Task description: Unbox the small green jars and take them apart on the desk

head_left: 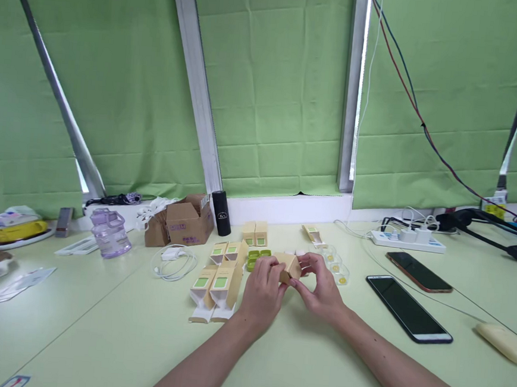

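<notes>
Both hands meet over the middle of the pale green table (pixel 95 336), holding one small tan cardboard box (pixel 289 266) between them. My left hand (pixel 263 292) grips its left side with curled fingers. My right hand (pixel 319 285) pinches its right end. Just left of the hands lie several matching tan boxes with green windows (pixel 215 284), some with open flaps. Small green items (pixel 256 256) sit behind the held box. Clear plastic trays with yellow pieces (pixel 337 266) lie to its right.
Two phones (pixel 408 306) lie at right, with a power strip (pixel 409 241) and cables behind them. A brown carton (pixel 187 222), a black cylinder (pixel 221 212), a white cable (pixel 173 263) and a clear purple jug (pixel 109 233) stand at left. Green blinds hang behind.
</notes>
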The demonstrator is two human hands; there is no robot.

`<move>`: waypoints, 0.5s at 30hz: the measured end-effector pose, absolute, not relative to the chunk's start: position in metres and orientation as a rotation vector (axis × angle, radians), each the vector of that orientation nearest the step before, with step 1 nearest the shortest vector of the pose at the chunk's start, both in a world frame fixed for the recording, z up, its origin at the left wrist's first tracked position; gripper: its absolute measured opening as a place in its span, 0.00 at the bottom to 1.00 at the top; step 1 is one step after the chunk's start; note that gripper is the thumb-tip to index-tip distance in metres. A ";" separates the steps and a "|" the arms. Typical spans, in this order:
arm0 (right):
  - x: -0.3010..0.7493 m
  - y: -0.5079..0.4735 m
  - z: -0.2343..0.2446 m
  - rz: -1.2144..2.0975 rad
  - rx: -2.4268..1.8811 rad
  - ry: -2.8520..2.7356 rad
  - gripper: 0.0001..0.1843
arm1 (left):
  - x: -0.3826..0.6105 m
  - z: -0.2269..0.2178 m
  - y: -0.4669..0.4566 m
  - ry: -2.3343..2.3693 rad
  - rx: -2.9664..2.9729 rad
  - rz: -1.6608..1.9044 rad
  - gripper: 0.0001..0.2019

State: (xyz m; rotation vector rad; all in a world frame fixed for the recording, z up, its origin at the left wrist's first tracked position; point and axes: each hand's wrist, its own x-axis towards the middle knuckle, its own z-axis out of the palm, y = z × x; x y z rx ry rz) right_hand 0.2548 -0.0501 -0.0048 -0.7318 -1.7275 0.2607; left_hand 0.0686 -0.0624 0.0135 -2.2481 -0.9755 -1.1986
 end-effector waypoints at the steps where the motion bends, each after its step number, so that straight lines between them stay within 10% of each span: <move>1: 0.255 -0.050 -0.005 0.267 -0.732 -1.729 0.25 | 0.068 0.013 -0.062 -0.981 -2.255 -1.201 0.17; 15: 0.254 -0.057 0.003 0.393 -0.707 -1.711 0.15 | 0.059 0.014 -0.057 -1.124 -2.438 -1.327 0.25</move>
